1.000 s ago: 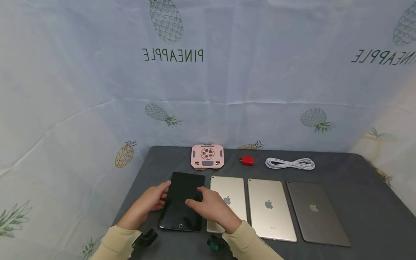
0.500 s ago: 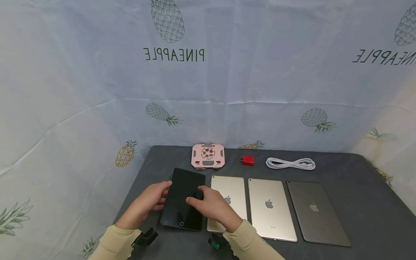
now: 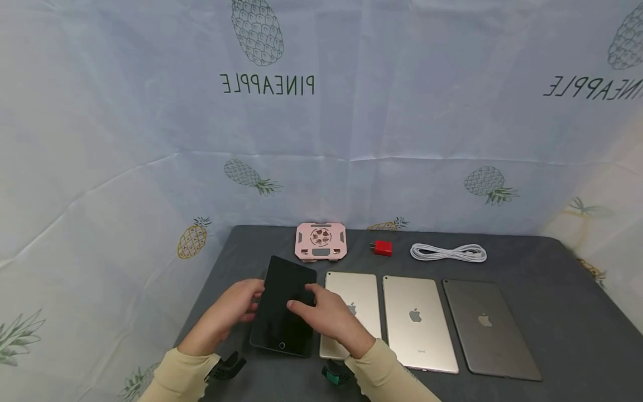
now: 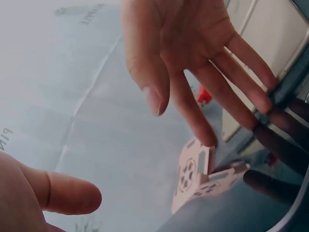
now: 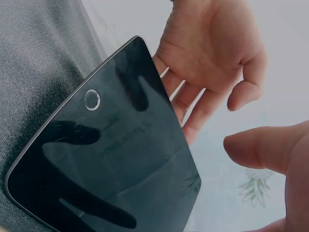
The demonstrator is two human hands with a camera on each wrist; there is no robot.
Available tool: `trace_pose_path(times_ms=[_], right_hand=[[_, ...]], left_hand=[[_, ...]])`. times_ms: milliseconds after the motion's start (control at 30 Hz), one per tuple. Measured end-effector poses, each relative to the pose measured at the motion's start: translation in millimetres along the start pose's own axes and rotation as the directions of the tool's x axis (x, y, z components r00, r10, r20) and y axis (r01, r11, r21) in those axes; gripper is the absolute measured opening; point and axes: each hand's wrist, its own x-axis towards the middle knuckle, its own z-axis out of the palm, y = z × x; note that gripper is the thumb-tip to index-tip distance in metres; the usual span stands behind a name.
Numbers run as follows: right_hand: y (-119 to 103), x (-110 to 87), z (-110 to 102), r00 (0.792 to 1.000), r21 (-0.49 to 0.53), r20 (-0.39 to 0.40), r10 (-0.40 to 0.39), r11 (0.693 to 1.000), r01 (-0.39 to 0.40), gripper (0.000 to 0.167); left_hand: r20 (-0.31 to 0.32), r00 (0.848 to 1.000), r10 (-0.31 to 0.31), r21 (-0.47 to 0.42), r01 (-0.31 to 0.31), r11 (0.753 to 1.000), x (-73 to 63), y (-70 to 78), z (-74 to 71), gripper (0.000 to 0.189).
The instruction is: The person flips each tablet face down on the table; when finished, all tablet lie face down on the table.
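Observation:
A black tablet (image 3: pixel 284 304), screen up with a round home button, is held between both hands, its left side raised off the cloth. My left hand (image 3: pixel 235 306) is at its left edge; in the right wrist view, the left hand (image 5: pixel 212 53) has its extended fingers passing behind that edge, thumb off the glass. My right hand (image 3: pixel 329 315) is at the opposite edge. In the left wrist view, the right hand (image 4: pixel 193 53) has fairly straight fingers with tips at the tablet's edge. Both thumbs stand clear of the screen, which mirrors the fingers.
To the right lie a gold tablet (image 3: pixel 359 287), partly behind the right hand, another gold tablet (image 3: pixel 419 335) and a grey tablet (image 3: pixel 489 332), backs up. Behind them are a pink stand (image 3: pixel 320 242), a red plug adapter (image 3: pixel 383 248) and a coiled white cable (image 3: pixel 449 253). A pineapple-print curtain (image 3: pixel 351 123) hangs behind.
The black tablet has come up off the cloth, its far end shifting away and its left side tilting up. Both hands keep nearly the same place at its edges.

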Motion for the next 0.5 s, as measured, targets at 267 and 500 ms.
trace_pose_path(times_ms=[267, 500], right_hand=[[2.2, 2.3, -0.6, 1.0, 0.024, -0.005, 0.016, 1.0, -0.015, 0.083], [0.1, 1.7, -1.7, 0.999, 0.041, -0.012, 0.035, 0.999, -0.035, 0.088]], left_hand=[[0.029, 0.999, 0.044, -0.026, -0.043, 0.999, -2.8, 10.9, 5.0, 0.053], [-0.003, 0.998, 0.055, -0.035, -0.055, 0.998, -4.7, 20.6, 12.4, 0.059]])
